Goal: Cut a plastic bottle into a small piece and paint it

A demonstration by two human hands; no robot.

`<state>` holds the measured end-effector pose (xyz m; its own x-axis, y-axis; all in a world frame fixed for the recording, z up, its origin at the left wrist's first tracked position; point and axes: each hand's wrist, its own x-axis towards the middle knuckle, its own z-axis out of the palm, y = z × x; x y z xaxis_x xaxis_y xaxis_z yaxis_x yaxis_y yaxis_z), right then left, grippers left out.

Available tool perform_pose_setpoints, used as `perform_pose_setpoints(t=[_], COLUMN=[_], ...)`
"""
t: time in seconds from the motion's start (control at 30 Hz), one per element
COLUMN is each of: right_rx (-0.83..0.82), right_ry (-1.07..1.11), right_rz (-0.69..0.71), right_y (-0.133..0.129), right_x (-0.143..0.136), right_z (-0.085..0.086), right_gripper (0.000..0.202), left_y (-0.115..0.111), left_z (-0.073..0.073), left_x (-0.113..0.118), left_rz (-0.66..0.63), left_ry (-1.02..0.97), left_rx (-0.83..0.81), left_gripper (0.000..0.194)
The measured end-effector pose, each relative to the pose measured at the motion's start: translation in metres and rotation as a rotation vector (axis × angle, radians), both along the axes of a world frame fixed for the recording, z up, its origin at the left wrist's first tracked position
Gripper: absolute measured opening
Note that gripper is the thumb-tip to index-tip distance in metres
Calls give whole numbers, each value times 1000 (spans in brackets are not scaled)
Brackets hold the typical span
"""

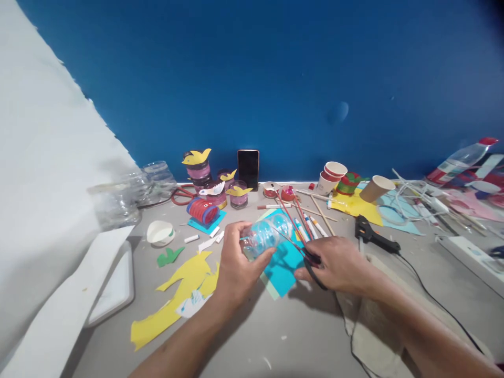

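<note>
Near the table's (252,341) back edge are a dark phone (248,170), stacked paper cups (328,182) and, farther right, a clear red-capped bottle (463,159).

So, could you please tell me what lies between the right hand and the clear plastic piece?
In the head view, the scissors stretch from the right hand toward the clear plastic piece, blades first, with blue paper below.

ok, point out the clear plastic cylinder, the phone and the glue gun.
Clear plastic cylinder (264,236): head view, on its side wall.
Phone (248,169): head view, middle of its dark screen.
Glue gun (373,238): head view, where the black handle meets the body.
</note>
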<state>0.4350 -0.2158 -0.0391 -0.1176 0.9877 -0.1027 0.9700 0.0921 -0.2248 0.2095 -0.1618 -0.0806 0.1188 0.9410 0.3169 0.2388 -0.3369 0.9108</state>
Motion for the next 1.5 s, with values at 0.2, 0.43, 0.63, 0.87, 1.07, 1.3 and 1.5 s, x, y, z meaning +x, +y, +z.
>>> perform_pose_setpoints(t=[0.2,0.43,0.63,0.87,1.07,1.3,1.5], right_rx=[41,78,-7,-60,-161,-113,-119], right_ry=[25,27,182,405,646,697,716], right_rz=[-105,-121,-129,-116,-88,-104,-156], right_y=[-8,-12,-6,-2,3,5,6], right_x=[-15,-12,-11,-4,-4,-8,-9], right_z=[0,-5,-4,-12,-19,-27,-33], right_gripper=[47,47,53,64,67,66,65], left_y=[-1,9,15,17,17,9,2], left_z=[-22,-26,-24,-24,-25,-9,14], left_x=[9,6,0,-3,-5,-7,-5], left_rz=[91,57,19,-39,-55,-136,-253], left_ry=[-38,23,85,46,15,-145,-351], left_rx=[335,598,599,567,532,23,-413], left_gripper=[53,55,56,59,60,98,65])
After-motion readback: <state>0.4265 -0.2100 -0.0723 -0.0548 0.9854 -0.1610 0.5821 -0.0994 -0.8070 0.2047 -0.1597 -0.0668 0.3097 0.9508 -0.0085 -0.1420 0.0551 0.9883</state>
